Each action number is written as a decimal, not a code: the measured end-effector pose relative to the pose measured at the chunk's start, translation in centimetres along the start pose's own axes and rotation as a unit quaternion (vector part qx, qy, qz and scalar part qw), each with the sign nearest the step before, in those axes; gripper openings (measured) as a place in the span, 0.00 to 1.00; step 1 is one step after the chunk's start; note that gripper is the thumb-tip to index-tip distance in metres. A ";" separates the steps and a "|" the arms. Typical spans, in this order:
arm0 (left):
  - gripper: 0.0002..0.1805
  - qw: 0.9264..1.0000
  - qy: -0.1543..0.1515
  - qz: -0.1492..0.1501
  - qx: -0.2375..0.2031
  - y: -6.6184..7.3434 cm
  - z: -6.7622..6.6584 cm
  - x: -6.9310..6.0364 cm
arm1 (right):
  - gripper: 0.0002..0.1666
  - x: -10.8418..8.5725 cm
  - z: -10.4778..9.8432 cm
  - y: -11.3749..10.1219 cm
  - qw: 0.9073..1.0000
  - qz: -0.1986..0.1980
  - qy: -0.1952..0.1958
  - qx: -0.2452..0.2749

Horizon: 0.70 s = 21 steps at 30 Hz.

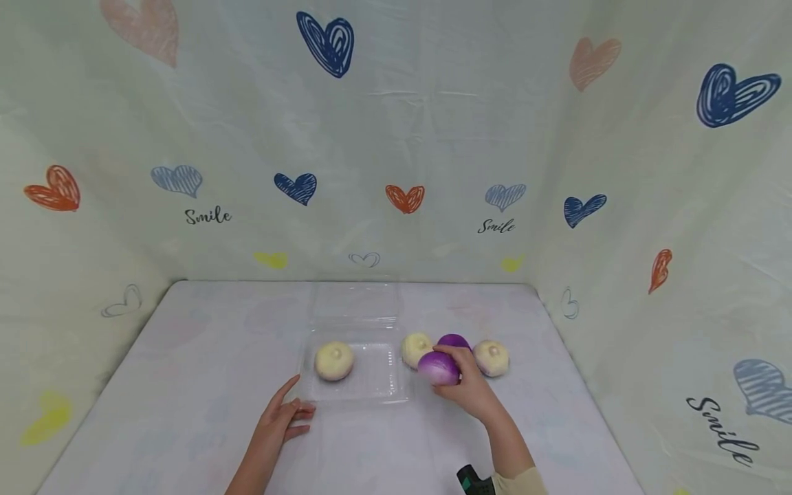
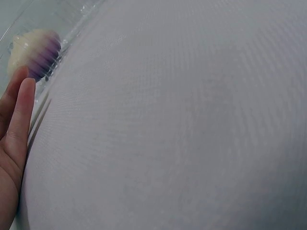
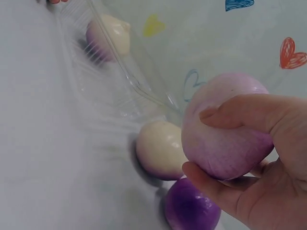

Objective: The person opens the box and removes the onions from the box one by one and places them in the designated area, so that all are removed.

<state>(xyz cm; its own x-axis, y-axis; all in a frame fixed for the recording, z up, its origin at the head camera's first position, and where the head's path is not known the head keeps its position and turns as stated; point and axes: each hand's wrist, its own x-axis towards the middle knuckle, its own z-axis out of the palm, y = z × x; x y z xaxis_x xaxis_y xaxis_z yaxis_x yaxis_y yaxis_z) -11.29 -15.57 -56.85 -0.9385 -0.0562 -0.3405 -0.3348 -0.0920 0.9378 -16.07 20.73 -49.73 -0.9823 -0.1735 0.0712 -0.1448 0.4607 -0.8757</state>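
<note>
My right hand grips a purple-and-white onion between thumb and fingers. In the right wrist view, this onion is held above two others. Those two, a pale onion and a purple one, sit close together on the table, with another pale onion to their right. A clear plastic box lies with its lid folded back and one onion in its left half. At the box's front left corner, my left hand rests with fingers extended beside the rim.
The box's clear lid lies flat toward the back of the white-covered table. A curtain printed with hearts stands behind and at both sides. A dark device is by the right wrist.
</note>
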 end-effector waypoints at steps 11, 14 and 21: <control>0.29 1.000 -0.002 -0.004 0.001 0.0 -0.2 -0.1 | 0.41 -1.0 -2.5 1.2 0.998 0.053 0.027 0.013; 0.29 1.000 -0.003 -0.006 0.005 0.0 -0.2 -0.2 | 0.41 -1.2 -3.1 1.4 0.997 0.066 0.033 0.020; 0.29 1.000 -0.003 -0.006 -0.002 0.1 -0.1 -0.1 | 0.41 -1.8 -5.1 1.7 0.994 0.092 0.056 0.019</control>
<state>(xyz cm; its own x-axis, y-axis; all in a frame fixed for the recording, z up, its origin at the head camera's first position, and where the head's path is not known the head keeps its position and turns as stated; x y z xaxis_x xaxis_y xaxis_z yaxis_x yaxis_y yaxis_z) -11.25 -15.64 -56.72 -0.9352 -0.0485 -0.3508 -0.3452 -0.0958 0.9336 -15.13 26.26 -48.96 -0.9991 0.0100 -0.0404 0.0406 0.4417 -0.8962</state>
